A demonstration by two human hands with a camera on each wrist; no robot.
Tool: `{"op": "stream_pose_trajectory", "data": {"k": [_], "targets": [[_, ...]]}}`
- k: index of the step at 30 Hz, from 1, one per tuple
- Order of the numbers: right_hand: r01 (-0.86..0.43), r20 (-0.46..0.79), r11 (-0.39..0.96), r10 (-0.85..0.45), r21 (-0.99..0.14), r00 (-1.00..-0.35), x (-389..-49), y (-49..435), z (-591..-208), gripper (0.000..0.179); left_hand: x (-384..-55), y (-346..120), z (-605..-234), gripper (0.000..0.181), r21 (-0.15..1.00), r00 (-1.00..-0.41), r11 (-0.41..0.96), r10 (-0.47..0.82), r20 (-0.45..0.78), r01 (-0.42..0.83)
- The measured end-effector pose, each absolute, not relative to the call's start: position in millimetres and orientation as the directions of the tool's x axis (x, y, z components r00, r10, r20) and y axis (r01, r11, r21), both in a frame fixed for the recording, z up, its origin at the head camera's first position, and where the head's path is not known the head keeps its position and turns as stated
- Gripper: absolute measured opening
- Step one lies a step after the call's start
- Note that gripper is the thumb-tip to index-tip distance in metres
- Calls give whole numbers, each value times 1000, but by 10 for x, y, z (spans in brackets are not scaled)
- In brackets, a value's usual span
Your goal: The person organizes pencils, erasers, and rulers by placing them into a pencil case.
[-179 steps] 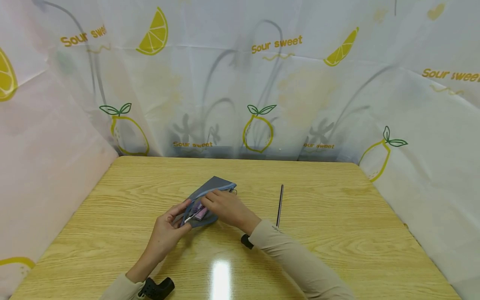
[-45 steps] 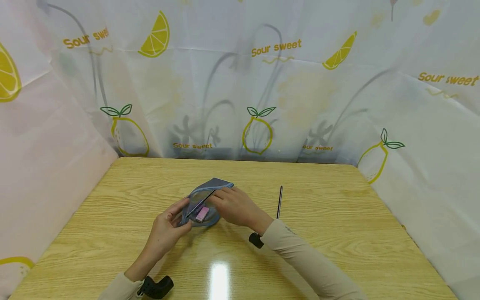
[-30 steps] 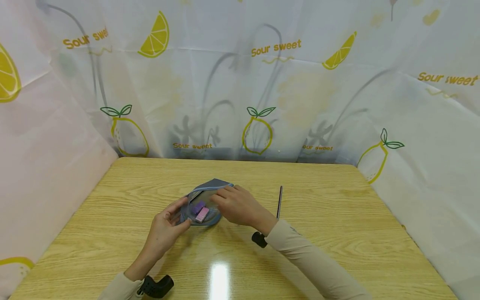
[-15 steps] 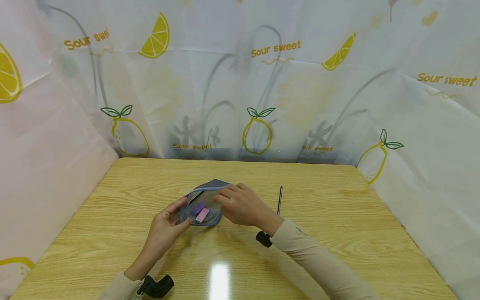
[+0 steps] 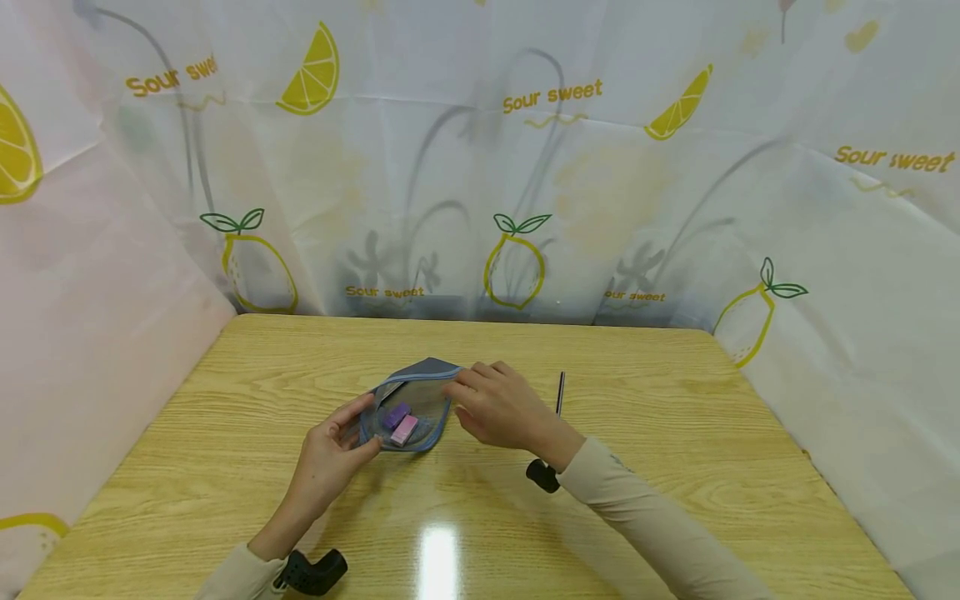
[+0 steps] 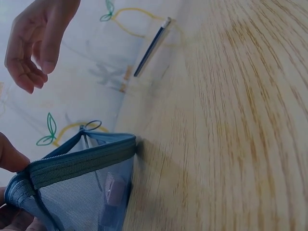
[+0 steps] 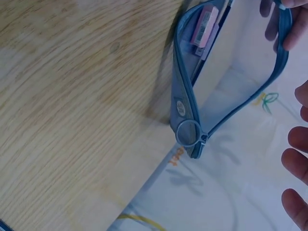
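My left hand [image 5: 326, 462] pinches the left end of a blue-grey mesh pencil pouch [image 5: 425, 367], holding its zipped mouth spread wide. A pink eraser [image 5: 404, 431] and a purple eraser [image 5: 397, 416] lie inside. In the right wrist view, a dark slim stick [image 7: 210, 48] lies along the pouch beside them. My right hand [image 5: 506, 408] is just right of the pouch; the left wrist view shows it apart from the pouch, fingers loosely bent and holding nothing. A ring zipper pull [image 7: 177, 132] hangs at the pouch's far corner.
A dark pencil [image 5: 560, 392] with a pale end lies on the wooden table [image 5: 660, 467], right of the pouch and partly behind my right hand. A white lemon-print curtain [image 5: 450, 167] encloses the table's back and sides. Each wrist wears a black camera [image 5: 315, 573].
My right hand held a dark slim stick in the pouch's mouth earlier. It let go, and the hand drew back rightward, empty. My left hand kept its hold on the pouch.
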State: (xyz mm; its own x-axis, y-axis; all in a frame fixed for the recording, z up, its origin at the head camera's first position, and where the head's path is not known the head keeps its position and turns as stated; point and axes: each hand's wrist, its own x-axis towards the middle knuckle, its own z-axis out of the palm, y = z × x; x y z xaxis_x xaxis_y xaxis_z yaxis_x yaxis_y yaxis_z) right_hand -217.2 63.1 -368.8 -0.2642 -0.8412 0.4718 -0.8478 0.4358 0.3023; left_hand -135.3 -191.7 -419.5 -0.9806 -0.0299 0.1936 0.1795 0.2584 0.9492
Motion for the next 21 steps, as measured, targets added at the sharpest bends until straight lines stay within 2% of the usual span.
{"op": "stream_pose_trajectory", "data": {"k": [13, 21], "targets": [[-849, 480, 452, -829, 276, -286, -2155, 749, -3614, 27, -1350, -1912, -4199, 57, 951, -981, 255, -35, 191, 176], [-835, 479, 475, -822, 279, -307, -2139, 828, -3560, 25, -1341, -1909, -4191, 57, 951, -983, 262, -32, 181, 167]]}}
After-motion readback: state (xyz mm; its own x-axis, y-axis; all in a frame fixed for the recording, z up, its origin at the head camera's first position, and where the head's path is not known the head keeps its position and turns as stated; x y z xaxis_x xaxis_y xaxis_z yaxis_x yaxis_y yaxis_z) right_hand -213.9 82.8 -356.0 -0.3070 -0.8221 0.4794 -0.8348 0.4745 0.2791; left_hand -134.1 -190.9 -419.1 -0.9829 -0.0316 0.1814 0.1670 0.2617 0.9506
